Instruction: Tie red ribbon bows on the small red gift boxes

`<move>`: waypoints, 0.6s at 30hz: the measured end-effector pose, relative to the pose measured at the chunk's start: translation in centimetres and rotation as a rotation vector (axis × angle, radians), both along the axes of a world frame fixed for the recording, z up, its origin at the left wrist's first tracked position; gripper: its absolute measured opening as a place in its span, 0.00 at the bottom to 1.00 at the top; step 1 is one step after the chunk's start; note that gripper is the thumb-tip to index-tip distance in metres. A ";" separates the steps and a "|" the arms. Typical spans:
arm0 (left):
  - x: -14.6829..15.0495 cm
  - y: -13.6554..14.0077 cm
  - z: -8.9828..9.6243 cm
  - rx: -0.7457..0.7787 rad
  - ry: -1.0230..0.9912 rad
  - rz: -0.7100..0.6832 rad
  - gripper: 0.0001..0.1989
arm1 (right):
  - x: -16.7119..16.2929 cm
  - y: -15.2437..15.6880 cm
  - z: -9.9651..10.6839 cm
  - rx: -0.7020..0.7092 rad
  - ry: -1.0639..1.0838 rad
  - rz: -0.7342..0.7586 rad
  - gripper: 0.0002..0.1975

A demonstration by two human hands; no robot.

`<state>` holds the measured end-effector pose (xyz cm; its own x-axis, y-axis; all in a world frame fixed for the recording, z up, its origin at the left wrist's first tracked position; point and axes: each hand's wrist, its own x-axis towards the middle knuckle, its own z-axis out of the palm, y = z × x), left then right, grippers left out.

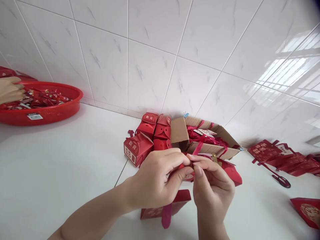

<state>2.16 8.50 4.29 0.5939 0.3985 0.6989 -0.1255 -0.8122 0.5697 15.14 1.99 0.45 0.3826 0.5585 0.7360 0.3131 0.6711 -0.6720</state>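
Observation:
My left hand (157,178) and my right hand (213,181) meet above the counter, fingertips pinched together. Something small and dark red shows between them, too covered by the fingers to name. Below my left hand is a red paper box or bag (181,201). A magenta ribbon strip (166,216) lies across its front, its upper end hidden behind my hand. Just beyond my fingers, more red boxes (231,171) are partly covered by my hands. A folded red gift box (138,149) with gold lettering stands to the left of my left hand.
A cardboard carton (180,130) holding magenta ribbons stands against the tiled wall. Another person's hand (11,90) reaches into a red basin (62,111) of wrapped sweets at left. Red paper bags (267,151) and dark-handled scissors (282,180) lie at right.

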 end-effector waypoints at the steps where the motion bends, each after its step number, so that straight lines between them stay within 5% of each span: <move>1: 0.0 0.0 0.0 -0.011 0.009 -0.002 0.08 | 0.1 0.1 0.0 0.005 0.004 0.003 0.09; 11: 0.1 0.2 -0.1 -0.078 0.058 0.007 0.09 | -0.5 0.3 -0.5 0.152 0.050 -0.182 0.11; 18: 0.2 0.2 -0.2 -0.160 0.062 -0.022 0.10 | 0.7 -0.1 0.5 -0.030 0.020 0.021 0.12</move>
<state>2.35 8.71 4.13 0.6436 0.4882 0.5895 -0.1027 -0.7081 0.6986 15.82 1.91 0.93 0.3855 0.5885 0.7107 0.2853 0.6564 -0.6983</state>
